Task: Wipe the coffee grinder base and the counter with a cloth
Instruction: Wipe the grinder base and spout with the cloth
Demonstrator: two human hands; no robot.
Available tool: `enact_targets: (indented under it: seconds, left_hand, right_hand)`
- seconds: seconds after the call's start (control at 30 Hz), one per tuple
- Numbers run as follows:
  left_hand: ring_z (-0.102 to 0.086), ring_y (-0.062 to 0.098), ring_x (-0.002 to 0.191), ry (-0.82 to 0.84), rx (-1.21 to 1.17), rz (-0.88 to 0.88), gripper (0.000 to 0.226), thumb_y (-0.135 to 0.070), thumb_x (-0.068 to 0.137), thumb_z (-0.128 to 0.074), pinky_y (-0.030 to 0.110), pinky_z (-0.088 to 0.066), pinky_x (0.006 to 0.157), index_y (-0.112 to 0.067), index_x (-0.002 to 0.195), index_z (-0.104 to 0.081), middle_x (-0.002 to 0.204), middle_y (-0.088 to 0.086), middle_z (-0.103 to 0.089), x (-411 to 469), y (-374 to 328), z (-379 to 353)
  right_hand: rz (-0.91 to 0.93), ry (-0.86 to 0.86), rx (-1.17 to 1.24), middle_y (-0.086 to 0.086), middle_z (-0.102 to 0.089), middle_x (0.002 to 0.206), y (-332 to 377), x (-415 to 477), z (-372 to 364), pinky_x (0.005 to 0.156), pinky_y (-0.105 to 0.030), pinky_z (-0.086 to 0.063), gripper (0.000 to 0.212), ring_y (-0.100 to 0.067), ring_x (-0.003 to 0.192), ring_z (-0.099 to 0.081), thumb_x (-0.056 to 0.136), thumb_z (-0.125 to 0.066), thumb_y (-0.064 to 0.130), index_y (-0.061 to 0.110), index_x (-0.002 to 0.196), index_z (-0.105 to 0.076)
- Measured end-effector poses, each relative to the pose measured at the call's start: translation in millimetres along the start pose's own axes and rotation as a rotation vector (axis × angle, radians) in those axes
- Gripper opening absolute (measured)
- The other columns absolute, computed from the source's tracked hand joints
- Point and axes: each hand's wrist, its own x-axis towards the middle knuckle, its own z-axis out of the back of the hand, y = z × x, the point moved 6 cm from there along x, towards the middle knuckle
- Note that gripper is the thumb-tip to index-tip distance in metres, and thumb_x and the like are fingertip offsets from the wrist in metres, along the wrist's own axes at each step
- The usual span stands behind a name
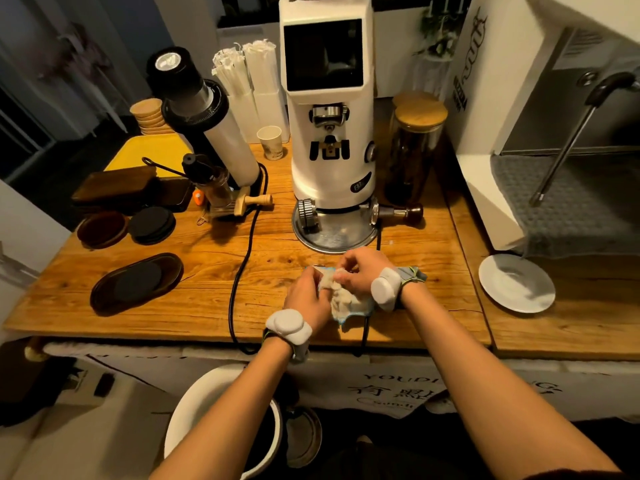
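A tall white coffee grinder stands at the back middle of the wooden counter, on a round metal base. Just in front of that base, both hands bunch up a pale cloth with a blue edge over the counter. My left hand grips its left side. My right hand pinches its top, fingers curled. Each wrist carries a grey sensor band. Part of the cloth is hidden under my hands.
A black power cable runs across the counter left of my hands. A smaller black-and-white grinder, dark trays and coasters lie left. A lidded glass jar, a tamper, a white saucer and an espresso machine are right.
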Motion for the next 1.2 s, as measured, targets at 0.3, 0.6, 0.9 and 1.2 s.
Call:
enact_targets:
  seconds: [0.3, 0.6, 0.9, 1.2]
  left_hand:
    - [-0.058, 0.02, 0.073, 0.009, -0.043, -0.181, 0.009, -0.018, 0.095, -0.051, 0.031, -0.041, 0.061, -0.015, 0.094, -0.059, 0.08, 0.0, -0.062, 21, -66, 3]
    - [-0.063, 0.018, 0.084, 0.297, -0.037, -0.168, 0.015, -0.032, 0.094, -0.056, 0.034, -0.055, 0.07, -0.019, 0.1, -0.055, 0.093, 0.002, -0.064, 8, -92, -61]
    - [-0.044, 0.024, 0.111, 0.217, 0.165, -0.268, 0.031, -0.028, 0.081, -0.072, 0.038, -0.047, 0.092, -0.02, 0.105, -0.054, 0.115, 0.004, -0.046, -8, -91, -95]
    - [-0.052, 0.026, 0.101, 0.256, 0.12, -0.338, 0.022, -0.025, 0.085, -0.066, 0.025, -0.042, 0.078, -0.013, 0.103, -0.06, 0.12, 0.006, -0.042, -17, -87, -113]
  right_hand:
    - [-0.133, -0.296, 0.083, 0.007, -0.066, 0.087, -31, -43, 77, 0.068, -0.03, -0.051, 0.023, -0.012, 0.08, -0.061, 0.086, -0.064, 0.046, 0.023, 0.089, -0.063]
    - [-0.467, -0.31, 0.05, -0.005, -0.065, 0.092, -110, -98, 100, 0.069, -0.031, -0.043, 0.037, -0.024, 0.085, -0.058, 0.084, -0.066, 0.05, 0.015, 0.094, -0.059]
    - [-0.48, -0.389, 0.081, -0.001, -0.039, 0.116, -115, -109, 75, 0.094, -0.032, -0.041, 0.069, -0.026, 0.113, -0.047, 0.058, -0.091, 0.022, 0.031, 0.115, -0.054]
    - [-0.443, -0.214, 0.108, -0.001, -0.053, 0.115, -128, -90, 33, 0.083, -0.03, -0.052, 0.064, -0.016, 0.096, -0.058, 0.054, -0.092, 0.025, 0.029, 0.108, -0.056]
